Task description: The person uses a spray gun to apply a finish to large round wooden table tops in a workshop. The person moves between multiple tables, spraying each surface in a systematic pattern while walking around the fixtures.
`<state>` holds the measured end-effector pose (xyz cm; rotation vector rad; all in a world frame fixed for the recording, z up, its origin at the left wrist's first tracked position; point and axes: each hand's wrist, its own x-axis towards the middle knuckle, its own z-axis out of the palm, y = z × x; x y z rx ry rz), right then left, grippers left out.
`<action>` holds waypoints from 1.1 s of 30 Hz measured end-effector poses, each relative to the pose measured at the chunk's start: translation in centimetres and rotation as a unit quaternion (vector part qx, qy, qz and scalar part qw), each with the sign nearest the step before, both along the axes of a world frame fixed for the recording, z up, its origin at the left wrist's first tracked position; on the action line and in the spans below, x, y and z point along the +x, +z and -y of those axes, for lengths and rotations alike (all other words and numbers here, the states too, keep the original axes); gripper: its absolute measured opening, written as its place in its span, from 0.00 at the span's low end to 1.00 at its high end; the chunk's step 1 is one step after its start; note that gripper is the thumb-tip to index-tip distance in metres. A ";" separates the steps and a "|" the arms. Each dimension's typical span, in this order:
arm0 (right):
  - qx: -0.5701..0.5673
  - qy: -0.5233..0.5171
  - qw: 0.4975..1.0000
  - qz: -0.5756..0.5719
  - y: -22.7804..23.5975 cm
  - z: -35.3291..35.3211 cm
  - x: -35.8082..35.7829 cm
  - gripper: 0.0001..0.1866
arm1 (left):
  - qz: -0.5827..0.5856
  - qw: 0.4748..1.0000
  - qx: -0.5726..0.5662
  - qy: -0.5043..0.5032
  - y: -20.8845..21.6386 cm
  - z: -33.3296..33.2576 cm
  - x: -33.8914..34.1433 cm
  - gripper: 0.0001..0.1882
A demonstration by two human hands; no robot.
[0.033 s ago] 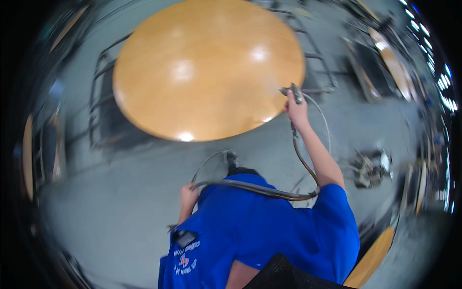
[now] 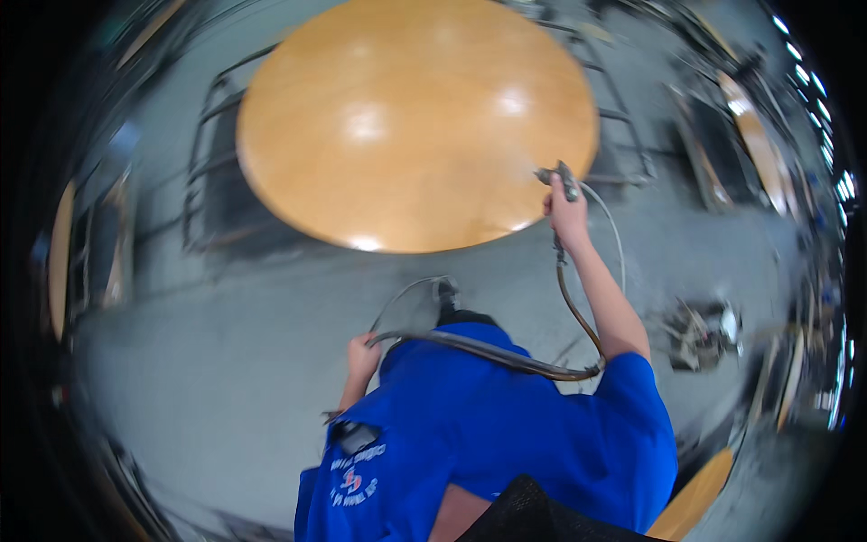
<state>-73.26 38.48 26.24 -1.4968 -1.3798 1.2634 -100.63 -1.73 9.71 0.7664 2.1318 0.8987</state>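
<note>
I have the right hand (image 2: pixel 568 215) gripping the spray gun (image 2: pixel 567 182), the left hand (image 2: pixel 363 358) clasping the hose (image 2: pixel 497 355); spraying the tabletop (image 2: pixel 415 135) seems underway; what remains, I can't tell.

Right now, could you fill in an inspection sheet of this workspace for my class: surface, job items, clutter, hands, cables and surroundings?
Surface: round, wood-coloured tabletop, glossy, with bright reflections.
Job items: spray gun at the tabletop's right, nozzle pointing left, faint haze before it; metal frame shows past the tabletop's edge.
Clutter: jumbled pile on the grey floor, right; too blurred to identify.
Hands: right hand grips the gun; left hand grips a dark hose.
Cables: dark hose crosses before the blue shirt; brown hose rises toward the gun.
Surroundings: boards at right; bright lights at the far right.
</note>
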 end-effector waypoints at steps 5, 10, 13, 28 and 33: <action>-0.065 0.125 0.988 -0.068 0.2 8.9 -14.2 0.19 | -0.016 0.994 -0.007 0.109 -0.4 7.9 -3.9 0.12; -0.057 0.227 0.966 -0.107 1.7 15.8 -24.2 0.27 | -0.007 0.971 -0.004 0.238 0.0 14.6 -4.8 0.09; -0.061 0.279 0.949 -0.131 3.3 18.5 -26.5 0.28 | -0.025 0.966 0.000 0.258 0.7 16.8 -4.4 0.10; 0.069 -0.044 0.996 0.036 1.6 5.6 -1.4 0.29 | -0.024 0.995 0.085 0.055 -2.2 6.0 -1.7 0.09; 0.217 -0.154 0.945 0.190 3.2 0.0 8.7 0.30 | -0.042 0.999 0.027 -0.020 0.1 4.1 -0.4 0.07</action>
